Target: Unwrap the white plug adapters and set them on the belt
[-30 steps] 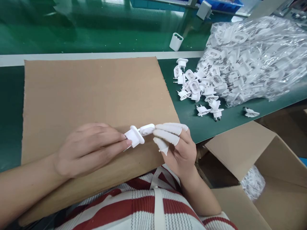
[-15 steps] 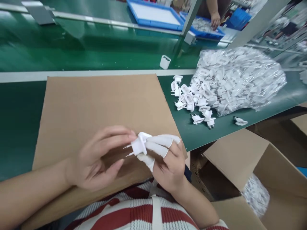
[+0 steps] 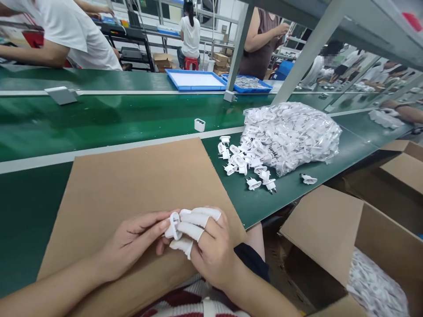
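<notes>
Both hands now sit close together over the near edge of the brown cardboard sheet (image 3: 139, 185). A second ago the white plug (image 3: 173, 225) had its two metal pins sticking out toward the left hand (image 3: 132, 244), and the hands were a bit apart. Now the pins cannot be seen, and the plug shows only a small white loop between the fingertips. It looks like the plug has been turned over in the fingers.

The right hand (image 3: 208, 251) grips the plug with its white-capped fingers (image 3: 198, 219). The left hand pinches it from the other side with bare fingertips. So both hands are closed on the same little plug, held just above the cardboard.

The view has also tipped up. More of the green bench (image 3: 99, 119) shows now, with people working on its far side.

The loose plugs (image 3: 246, 165) and the clear bag of plugs (image 3: 291, 132) lie where they did, well apart from the hands. An open box (image 3: 330, 229) stands to the right.
</notes>
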{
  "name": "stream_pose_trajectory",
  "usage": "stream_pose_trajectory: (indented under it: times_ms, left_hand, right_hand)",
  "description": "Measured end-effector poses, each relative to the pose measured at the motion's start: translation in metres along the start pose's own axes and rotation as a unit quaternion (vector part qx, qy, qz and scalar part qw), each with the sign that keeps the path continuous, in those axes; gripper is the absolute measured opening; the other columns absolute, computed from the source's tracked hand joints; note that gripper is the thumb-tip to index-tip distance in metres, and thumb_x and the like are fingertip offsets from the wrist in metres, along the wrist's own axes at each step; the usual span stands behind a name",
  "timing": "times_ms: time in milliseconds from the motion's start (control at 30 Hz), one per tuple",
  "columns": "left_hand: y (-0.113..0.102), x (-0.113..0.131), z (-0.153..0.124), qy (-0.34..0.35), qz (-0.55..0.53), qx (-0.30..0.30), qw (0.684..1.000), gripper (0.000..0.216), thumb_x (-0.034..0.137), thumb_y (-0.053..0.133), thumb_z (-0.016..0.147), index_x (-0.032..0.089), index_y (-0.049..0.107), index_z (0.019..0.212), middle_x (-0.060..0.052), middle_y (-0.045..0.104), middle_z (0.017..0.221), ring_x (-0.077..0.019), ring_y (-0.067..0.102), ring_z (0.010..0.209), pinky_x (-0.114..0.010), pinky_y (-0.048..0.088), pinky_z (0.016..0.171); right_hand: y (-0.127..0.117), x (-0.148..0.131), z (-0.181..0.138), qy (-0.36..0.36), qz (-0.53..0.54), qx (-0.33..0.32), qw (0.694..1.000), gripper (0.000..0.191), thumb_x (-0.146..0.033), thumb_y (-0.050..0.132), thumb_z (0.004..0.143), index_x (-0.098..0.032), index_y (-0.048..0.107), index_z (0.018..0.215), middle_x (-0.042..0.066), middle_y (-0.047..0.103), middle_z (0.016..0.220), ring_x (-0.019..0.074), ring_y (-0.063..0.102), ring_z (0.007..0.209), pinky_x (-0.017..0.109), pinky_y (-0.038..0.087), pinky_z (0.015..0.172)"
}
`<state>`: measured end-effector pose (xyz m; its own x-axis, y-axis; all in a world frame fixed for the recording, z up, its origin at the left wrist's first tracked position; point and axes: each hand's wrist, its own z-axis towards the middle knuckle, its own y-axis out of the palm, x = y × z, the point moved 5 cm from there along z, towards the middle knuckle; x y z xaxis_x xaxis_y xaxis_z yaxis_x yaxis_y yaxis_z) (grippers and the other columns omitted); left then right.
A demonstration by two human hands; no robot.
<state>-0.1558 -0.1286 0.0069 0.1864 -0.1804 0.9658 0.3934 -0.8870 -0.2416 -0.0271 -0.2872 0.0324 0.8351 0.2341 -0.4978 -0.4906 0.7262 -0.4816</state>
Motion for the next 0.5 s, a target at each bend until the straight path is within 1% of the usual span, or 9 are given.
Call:
stream_pose_trajectory:
  times_ms: [67,100,133,200,233,300,367,433,500]
  left_hand:
    - [-0.004,-0.005,0.006,-0.033,0.004,0.045,0.998,0.041,0.052,0.06,0.105,0.027,0.078,0.132,-0.001,0.07,0.072,-0.0142,0.066,0.066,-0.024,0.058,0.074]
    - [-0.008,-0.007,0.009,-0.051,0.0,0.077,0.996,0.044,0.055,0.062,0.103,0.026,0.078,0.131,-0.002,0.071,0.075,-0.0143,0.066,0.067,-0.024,0.058,0.075]
    - [-0.011,-0.009,0.012,-0.069,-0.007,0.107,0.992,0.047,0.059,0.064,0.101,0.025,0.077,0.131,-0.002,0.072,0.079,-0.0146,0.066,0.068,-0.025,0.058,0.075]
    - [-0.015,-0.008,0.019,-0.1,-0.025,0.143,0.984,0.057,0.065,0.067,0.096,0.023,0.075,0.134,-0.005,0.075,0.086,-0.0169,0.068,0.072,-0.028,0.06,0.076]
    - [-0.017,-0.006,0.023,-0.112,-0.029,0.151,0.982,0.063,0.068,0.069,0.093,0.021,0.073,0.134,-0.006,0.076,0.088,-0.0187,0.07,0.074,-0.031,0.061,0.077]
    - [-0.02,0.003,0.038,-0.121,-0.017,0.16,0.98,0.071,0.074,0.071,0.088,0.02,0.072,0.133,-0.008,0.077,0.091,-0.023,0.073,0.079,-0.037,0.064,0.082]
    - [-0.023,0.018,0.061,-0.098,0.004,0.171,0.98,0.073,0.077,0.073,0.084,0.02,0.072,0.13,-0.009,0.079,0.095,-0.0258,0.075,0.083,-0.043,0.065,0.087]
    - [-0.022,0.032,0.093,-0.054,0.021,0.173,0.983,0.072,0.076,0.071,0.085,0.02,0.07,0.13,-0.01,0.079,0.099,-0.0269,0.077,0.086,-0.046,0.064,0.092]
    - [-0.016,0.041,0.13,-0.013,0.062,0.146,0.987,0.073,0.077,0.061,0.091,0.018,0.067,0.133,-0.013,0.079,0.102,-0.0263,0.077,0.087,-0.045,0.064,0.091]
  right_hand:
    - [0.0,0.008,-0.001,0.03,-0.027,-0.027,0.999,0.051,-0.015,0.067,0.099,-0.021,0.06,0.149,0.008,0.072,0.138,0.0268,0.061,0.128,0.045,0.049,0.111]
    - [0.0,0.013,-0.001,0.051,-0.048,-0.043,0.997,0.05,-0.017,0.067,0.099,-0.018,0.06,0.149,0.01,0.07,0.14,0.029,0.059,0.129,0.047,0.05,0.109]
    - [0.002,0.019,-0.003,0.073,-0.065,-0.061,0.993,0.048,-0.017,0.067,0.098,-0.017,0.063,0.146,0.012,0.07,0.138,0.0304,0.06,0.125,0.047,0.052,0.104]
    - [0.007,0.03,-0.006,0.103,-0.077,-0.103,0.986,0.04,-0.011,0.065,0.095,-0.018,0.07,0.134,0.011,0.074,0.124,0.0298,0.062,0.109,0.045,0.054,0.091]
    - [0.01,0.035,-0.007,0.11,-0.067,-0.119,0.984,0.037,-0.007,0.064,0.093,-0.019,0.074,0.127,0.009,0.075,0.116,0.0285,0.062,0.102,0.044,0.054,0.086]
    - [0.014,0.041,-0.008,0.122,-0.022,-0.126,0.984,0.037,-0.002,0.062,0.09,-0.021,0.077,0.119,0.007,0.076,0.11,0.0264,0.062,0.097,0.042,0.053,0.085]
    - [0.014,0.046,-0.008,0.144,0.032,-0.101,0.984,0.034,-0.006,0.063,0.094,-0.024,0.077,0.12,0.005,0.076,0.112,0.0251,0.063,0.1,0.04,0.053,0.088]
    - [0.013,0.049,-0.008,0.168,0.075,-0.075,0.98,0.028,-0.013,0.066,0.098,-0.025,0.078,0.12,0.005,0.076,0.112,0.0241,0.063,0.103,0.038,0.053,0.089]
    - [0.013,0.051,-0.009,0.184,0.094,-0.063,0.976,0.025,-0.015,0.07,0.096,-0.024,0.078,0.117,0.006,0.075,0.112,0.0243,0.064,0.104,0.037,0.053,0.09]
